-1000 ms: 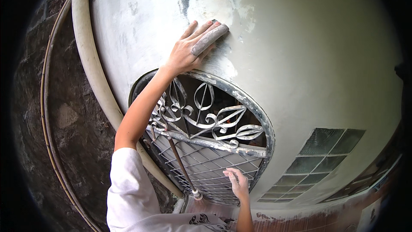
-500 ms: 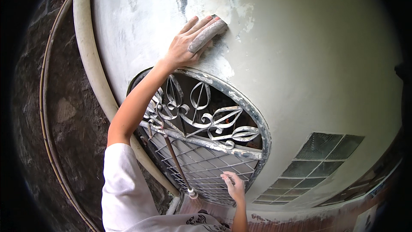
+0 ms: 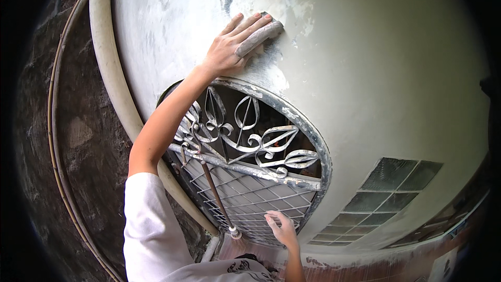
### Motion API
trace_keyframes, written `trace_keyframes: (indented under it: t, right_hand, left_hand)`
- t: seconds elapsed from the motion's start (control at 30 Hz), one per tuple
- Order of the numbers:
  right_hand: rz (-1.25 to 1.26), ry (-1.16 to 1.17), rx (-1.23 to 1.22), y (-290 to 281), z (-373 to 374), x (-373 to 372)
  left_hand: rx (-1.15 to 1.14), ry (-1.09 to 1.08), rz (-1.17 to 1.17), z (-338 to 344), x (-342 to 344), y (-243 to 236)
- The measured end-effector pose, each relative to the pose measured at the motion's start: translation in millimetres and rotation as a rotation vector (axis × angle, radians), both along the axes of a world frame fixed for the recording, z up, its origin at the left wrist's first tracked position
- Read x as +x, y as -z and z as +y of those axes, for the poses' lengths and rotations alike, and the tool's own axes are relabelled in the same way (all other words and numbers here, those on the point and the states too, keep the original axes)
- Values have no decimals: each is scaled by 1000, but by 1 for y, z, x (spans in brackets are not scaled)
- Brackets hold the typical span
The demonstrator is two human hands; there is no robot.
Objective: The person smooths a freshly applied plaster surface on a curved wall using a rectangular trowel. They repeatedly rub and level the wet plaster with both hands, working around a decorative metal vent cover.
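My left hand [image 3: 225, 51] is raised against the pale plaster wall [image 3: 172, 15], just above the arched metal gate. Its fingers stretch over a folded, dusty grey piece of sandpaper [image 3: 260, 38], pressing it to a rough patch of white and dark grey. Part of the sheet is hidden under the hand. Lower down, my right hand [image 3: 283, 230] hangs in front of the gate's lattice. Whitish dust covers its fingertips; the fingers are loosely bent and apart, with nothing visible in them.
The arched gate [image 3: 327, 164] has scrolled bars with peeling white paint. A long-handled broom [image 3: 214, 188] leans against its lattice. A pale pipe [image 3: 104, 42] and a thin cable [image 3: 52, 109] run down the dark rough wall at left. Glass panes [image 3: 368, 202] are set at right.
The view has shifted slightly. My left hand and the sandpaper stay at nearly the same spot on the wall. My right hand sits a little further left against the lattice.
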State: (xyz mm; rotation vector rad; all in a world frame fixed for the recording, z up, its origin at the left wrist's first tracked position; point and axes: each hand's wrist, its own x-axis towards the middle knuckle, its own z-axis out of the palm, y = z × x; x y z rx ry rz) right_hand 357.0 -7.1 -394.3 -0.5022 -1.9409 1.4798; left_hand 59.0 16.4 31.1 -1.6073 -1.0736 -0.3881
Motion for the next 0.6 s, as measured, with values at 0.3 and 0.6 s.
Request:
trace_keyframes:
  t: [0.3, 0.6]
  right_hand:
    - [-19, -164, 39, 12, -31, -13]
    - [-356, 103, -173, 91, -34, 80]
  left_hand:
    - [3, -29, 4, -10, -8, 24]
    - [10, 21, 100, 4, 1, -8]
